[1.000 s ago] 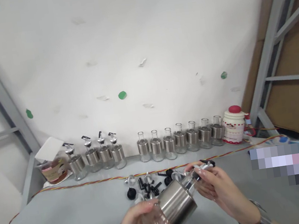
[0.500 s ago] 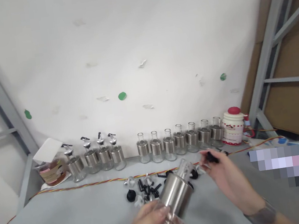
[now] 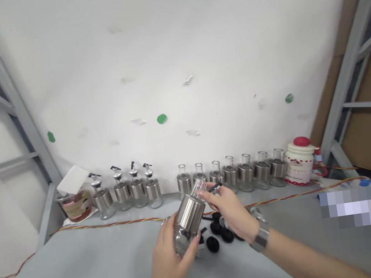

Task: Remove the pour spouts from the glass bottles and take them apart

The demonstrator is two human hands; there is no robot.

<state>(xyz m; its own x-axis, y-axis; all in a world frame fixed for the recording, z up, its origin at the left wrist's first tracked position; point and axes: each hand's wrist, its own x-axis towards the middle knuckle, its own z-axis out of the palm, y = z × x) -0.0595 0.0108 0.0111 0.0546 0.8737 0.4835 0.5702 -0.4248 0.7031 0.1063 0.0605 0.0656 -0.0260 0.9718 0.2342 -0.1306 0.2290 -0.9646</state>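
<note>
My left hand (image 3: 170, 251) is wrapped round the lower glass part of a bottle (image 3: 191, 213) with a brushed steel sleeve. The bottle leans, its clear neck pointing up and to the right. Beside that neck is my right hand (image 3: 231, 208), fingers closed on a small black plastic part (image 3: 216, 187); the fingers hide much of it, and I cannot tell whether it touches the glass. Below the hands, several black round caps (image 3: 213, 244) and other small parts lie on the grey table (image 3: 97, 271), partly covered by the bottle and my hands.
Several open-necked bottles (image 3: 246, 174) line the wall, next to a white jar with a red lid (image 3: 299, 162). Further left stand bottles with pourer tops (image 3: 122, 191) and a tub with a label (image 3: 77, 207). A twisted red-yellow cord (image 3: 114, 223) crosses the table.
My right hand has moved left with the black part, up to the bottle's neck. The bottle has shifted up and left in my left hand. The whole view has shifted slightly.
</note>
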